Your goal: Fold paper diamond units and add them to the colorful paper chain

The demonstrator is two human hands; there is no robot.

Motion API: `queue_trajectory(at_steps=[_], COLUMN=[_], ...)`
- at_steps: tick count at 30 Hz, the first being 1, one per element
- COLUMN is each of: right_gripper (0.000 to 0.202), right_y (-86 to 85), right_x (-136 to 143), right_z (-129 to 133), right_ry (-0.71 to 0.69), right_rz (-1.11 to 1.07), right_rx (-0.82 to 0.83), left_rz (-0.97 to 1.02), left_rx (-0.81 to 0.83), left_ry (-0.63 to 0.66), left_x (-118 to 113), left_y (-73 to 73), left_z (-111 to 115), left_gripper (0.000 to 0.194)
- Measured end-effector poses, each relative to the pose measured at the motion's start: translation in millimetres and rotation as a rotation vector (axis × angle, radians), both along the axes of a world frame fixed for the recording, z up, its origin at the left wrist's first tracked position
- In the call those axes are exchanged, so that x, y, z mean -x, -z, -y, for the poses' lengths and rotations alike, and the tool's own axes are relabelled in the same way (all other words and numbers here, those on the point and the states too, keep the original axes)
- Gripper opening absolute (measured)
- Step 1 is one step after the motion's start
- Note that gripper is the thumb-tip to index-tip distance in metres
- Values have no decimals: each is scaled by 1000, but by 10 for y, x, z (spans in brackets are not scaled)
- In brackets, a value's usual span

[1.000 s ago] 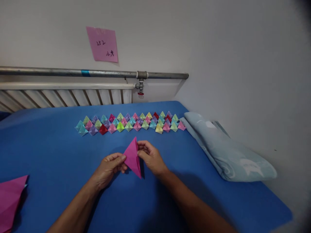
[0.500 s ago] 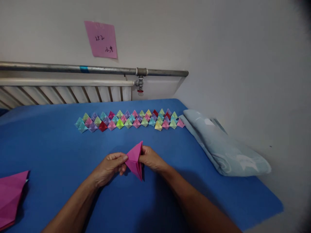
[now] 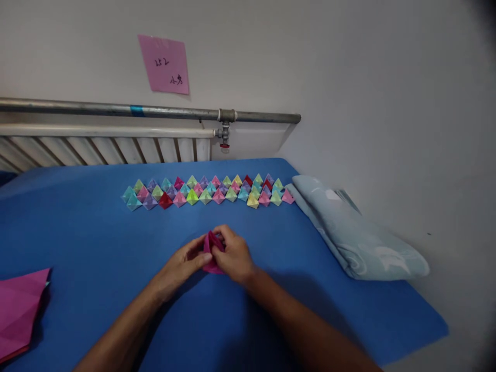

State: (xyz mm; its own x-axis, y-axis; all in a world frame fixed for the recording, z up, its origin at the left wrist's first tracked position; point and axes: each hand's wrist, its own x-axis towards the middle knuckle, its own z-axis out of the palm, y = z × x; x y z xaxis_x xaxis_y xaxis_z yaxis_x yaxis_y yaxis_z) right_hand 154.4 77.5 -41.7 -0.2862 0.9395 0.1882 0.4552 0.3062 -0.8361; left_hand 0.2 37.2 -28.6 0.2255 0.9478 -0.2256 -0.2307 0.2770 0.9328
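Observation:
A magenta piece of folded origami paper is held between my two hands above the blue sheet. My left hand grips its left side, thumb on the near face. From the right, my right hand closes round it, with fingers at its top and inside the fold. Part of the paper is hidden behind the right fingers. Beyond my hands, several small folded paper pieces in many colours stand in staggered rows.
Larger creased pink paper sheets lie at the left edge. A folded pale blue-green blanket rests against the right wall. Behind the bed are a white radiator, a metal pipe with a valve, and a pink note on the wall.
The magenta paper has turned and its folds have opened toward me; before, it showed a flat triangular side. My right hand has moved left and now covers more of it.

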Motion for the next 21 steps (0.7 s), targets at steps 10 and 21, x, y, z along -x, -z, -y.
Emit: queue_trajectory(at_steps=[10, 21], right_gripper=[15, 15], right_y=[-6, 21], right_x=[18, 56], right_z=[79, 94], right_ry=[-137, -164], right_rz=[190, 224], right_rx=[-206, -199], left_rz=[-235, -482], left_rx=[-49, -148], left_ry=[-310, -461], left_x=[-80, -104], left_y=[119, 214], left_z=[31, 66], left_gripper=[52, 39])
